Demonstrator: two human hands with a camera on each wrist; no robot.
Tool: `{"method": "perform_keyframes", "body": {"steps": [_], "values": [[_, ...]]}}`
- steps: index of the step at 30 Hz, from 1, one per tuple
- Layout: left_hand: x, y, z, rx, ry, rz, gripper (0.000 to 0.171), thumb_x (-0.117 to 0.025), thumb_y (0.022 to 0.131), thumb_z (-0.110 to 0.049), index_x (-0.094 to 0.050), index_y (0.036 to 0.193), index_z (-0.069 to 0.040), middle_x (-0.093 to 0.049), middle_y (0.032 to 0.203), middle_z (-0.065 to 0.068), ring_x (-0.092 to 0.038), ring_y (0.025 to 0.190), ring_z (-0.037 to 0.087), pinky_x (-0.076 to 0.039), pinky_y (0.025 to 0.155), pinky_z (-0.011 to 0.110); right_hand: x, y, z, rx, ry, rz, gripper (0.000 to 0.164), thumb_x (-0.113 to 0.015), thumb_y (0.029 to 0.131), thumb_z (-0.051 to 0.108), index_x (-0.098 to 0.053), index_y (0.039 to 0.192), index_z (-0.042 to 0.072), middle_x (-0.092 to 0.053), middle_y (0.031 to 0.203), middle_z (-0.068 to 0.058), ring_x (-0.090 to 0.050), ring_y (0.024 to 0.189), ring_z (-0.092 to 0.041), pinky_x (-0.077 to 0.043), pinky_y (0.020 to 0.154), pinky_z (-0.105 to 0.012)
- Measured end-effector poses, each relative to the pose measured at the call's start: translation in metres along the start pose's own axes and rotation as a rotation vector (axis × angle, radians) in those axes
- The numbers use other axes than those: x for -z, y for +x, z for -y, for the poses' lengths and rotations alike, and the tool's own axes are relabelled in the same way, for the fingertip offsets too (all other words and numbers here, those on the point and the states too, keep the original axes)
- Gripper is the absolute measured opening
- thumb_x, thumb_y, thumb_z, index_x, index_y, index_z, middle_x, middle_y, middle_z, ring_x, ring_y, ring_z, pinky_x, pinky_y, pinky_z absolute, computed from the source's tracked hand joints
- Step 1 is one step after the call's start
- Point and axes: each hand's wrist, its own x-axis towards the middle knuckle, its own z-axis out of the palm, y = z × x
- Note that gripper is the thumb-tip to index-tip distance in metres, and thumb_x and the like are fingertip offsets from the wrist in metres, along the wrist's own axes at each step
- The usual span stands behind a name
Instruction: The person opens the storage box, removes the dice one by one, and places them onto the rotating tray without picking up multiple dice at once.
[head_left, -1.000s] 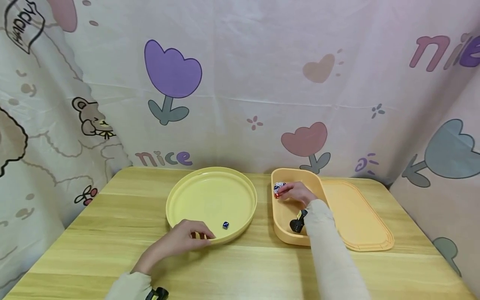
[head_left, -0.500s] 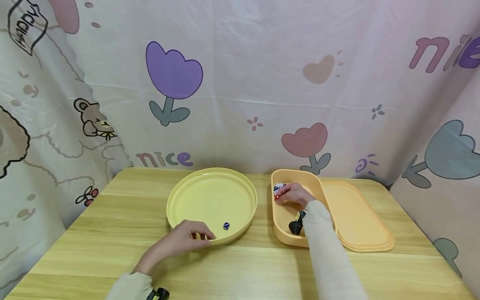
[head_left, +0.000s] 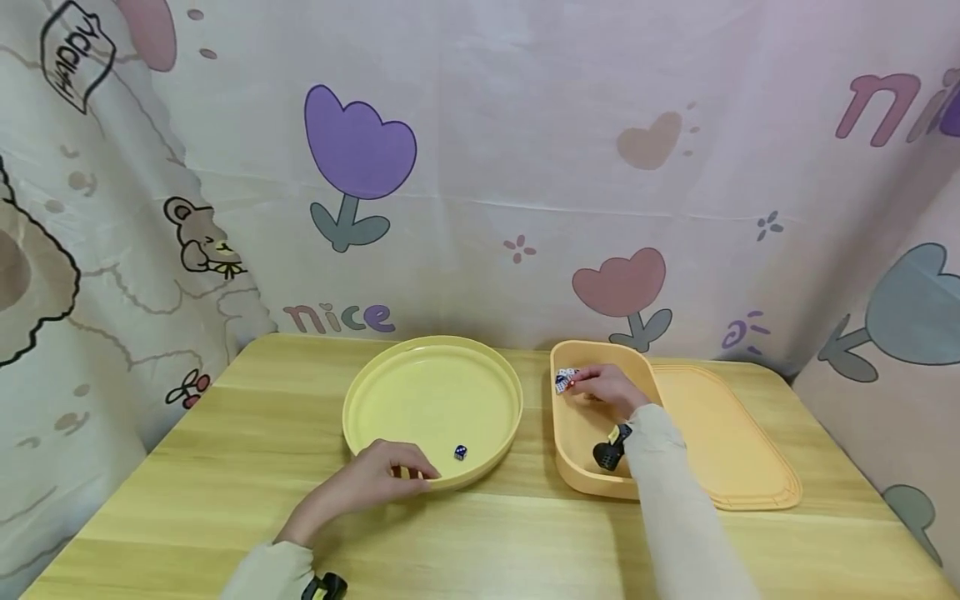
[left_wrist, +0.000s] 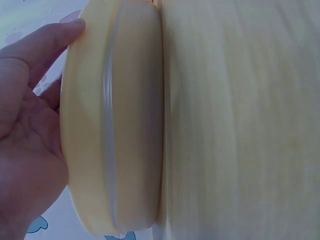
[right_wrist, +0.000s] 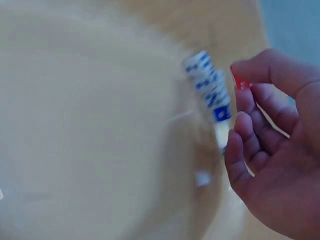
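A red die (right_wrist: 242, 82) is pinched between the thumb and fingertips of my right hand (head_left: 611, 387), inside the orange box (head_left: 592, 481). Just beyond those fingertips, white and blue dice (head_left: 564, 380) lie grouped at the box's far left; the right wrist view shows them blurred (right_wrist: 207, 82). My left hand (head_left: 382, 471) grips the near rim of a round yellow tray (head_left: 427, 400), with fingers over the edge. In the left wrist view, the thumb (left_wrist: 60, 37) reaches the tray's rim. One dark blue die (head_left: 461, 452) sits in the tray, right of the left hand.
To the right of the box, an orange lid (head_left: 731, 442) lies flat on the wooden table (head_left: 480, 542). A printed curtain (head_left: 480, 167) hangs behind the table and along both sides. My right forearm (head_left: 675, 492) crosses over the box's near right edge.
My right hand has drawn the red die slightly away from the grouped dice. The left hand stays on the tray rim. The head view has shifted a little, moving everything rightward.
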Motion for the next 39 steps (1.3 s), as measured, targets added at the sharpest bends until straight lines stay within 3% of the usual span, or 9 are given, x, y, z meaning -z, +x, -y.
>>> {"method": "perform_keyframes", "body": {"steps": [5, 10, 15, 25, 34, 39], "values": [[0.000, 0.002, -0.001, -0.013, -0.014, 0.001, 0.012, -0.069, 0.088, -0.005, -0.075, 0.097, -0.008, -0.069, 0.090, -0.008, -0.058, 0.076, 0.002, -0.048, 0.062, 0.024, 0.006, -0.007, 0.018, 0.070, 0.012, -0.121, 0.015, -0.067, 0.086, 0.003, -0.064, 0.097, -0.007, -0.061, 0.081, 0.003, -0.053, 0.075, -0.014, -0.046, 0.068, -0.028], [0.000, 0.002, 0.000, -0.004, -0.021, 0.007, 0.011, -0.068, 0.089, -0.008, -0.075, 0.097, -0.008, -0.069, 0.091, -0.006, -0.059, 0.077, 0.002, -0.049, 0.063, 0.024, 0.006, -0.013, 0.040, 0.159, 0.045, -0.243, 0.017, -0.068, 0.086, 0.004, -0.064, 0.099, -0.008, -0.063, 0.085, 0.000, -0.056, 0.080, -0.012, -0.045, 0.073, -0.025], [0.000, 0.002, 0.001, 0.003, -0.021, 0.014, 0.011, -0.068, 0.089, -0.009, -0.075, 0.098, -0.007, -0.070, 0.092, -0.004, -0.059, 0.078, 0.002, -0.050, 0.063, 0.025, 0.000, -0.028, 0.062, 0.210, 0.034, -0.258, 0.020, -0.068, 0.087, 0.006, -0.063, 0.102, -0.006, -0.063, 0.091, -0.004, -0.055, 0.083, -0.012, -0.045, 0.080, -0.027], [-0.001, 0.003, 0.002, 0.061, 0.002, 0.015, 0.011, -0.069, 0.088, -0.011, -0.076, 0.097, -0.011, -0.070, 0.093, -0.008, -0.056, 0.075, 0.001, -0.047, 0.062, 0.024, -0.037, -0.073, 0.086, 0.328, 0.108, -0.296, 0.017, -0.069, 0.082, -0.001, -0.065, 0.097, -0.007, -0.059, 0.081, -0.002, -0.052, 0.078, -0.013, -0.044, 0.064, -0.020], [-0.001, 0.002, 0.004, 0.026, -0.001, 0.011, 0.011, -0.069, 0.088, -0.010, -0.075, 0.098, -0.010, -0.070, 0.093, -0.007, -0.056, 0.075, 0.001, -0.048, 0.062, 0.024, -0.067, -0.081, 0.084, 0.376, 0.138, -0.355, 0.015, -0.072, 0.081, -0.001, -0.067, 0.094, -0.003, -0.060, 0.080, -0.001, -0.054, 0.075, -0.013, -0.044, 0.066, -0.020], [0.000, 0.003, 0.003, 0.030, 0.002, 0.011, 0.012, -0.070, 0.088, -0.010, -0.076, 0.098, -0.010, -0.070, 0.093, -0.008, -0.057, 0.075, 0.001, -0.048, 0.062, 0.024, -0.081, -0.080, 0.079, 0.384, 0.160, -0.332, 0.014, -0.071, 0.080, -0.003, -0.068, 0.094, -0.003, -0.061, 0.080, -0.004, -0.054, 0.076, -0.013, -0.044, 0.067, -0.020]]}}
